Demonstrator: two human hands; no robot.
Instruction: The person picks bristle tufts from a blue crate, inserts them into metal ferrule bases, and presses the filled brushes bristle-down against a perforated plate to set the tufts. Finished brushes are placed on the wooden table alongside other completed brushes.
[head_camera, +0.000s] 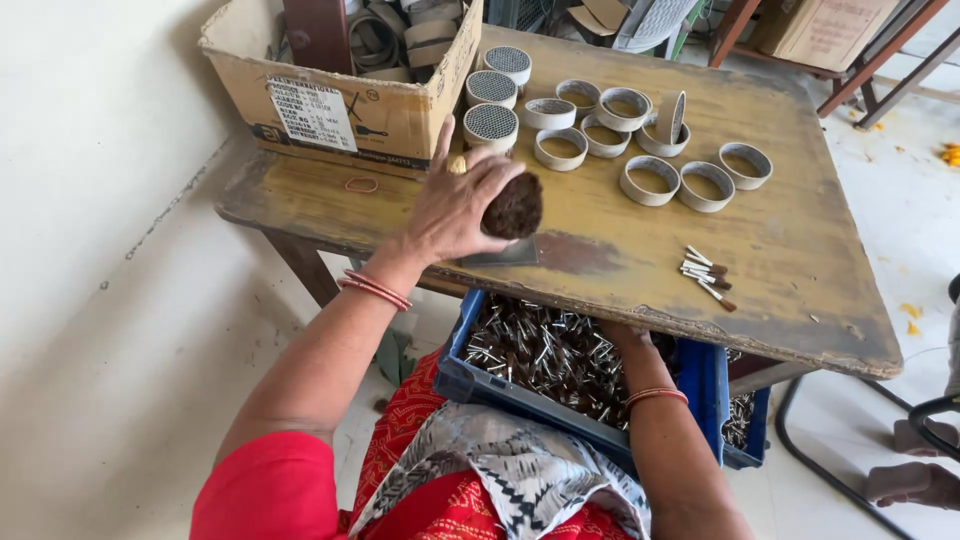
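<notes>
The left hand presses down on a dark brown round bundle of sticks, fingers closed over its top — the grip is clamped on it, and the bundle stands on a small grey plate near the front edge of the yellow worktop. Just beyond the grip stand three filled rings with meshed faces, and farther to its right a cluster of empty cardboard rings. A few loose sticks lie well to the right. The right hand reaches under the worktop's edge into a blue crate of sticks — its grip is hidden, so I cannot tell its state. A cardboard box sits beyond the left hand.
</notes>
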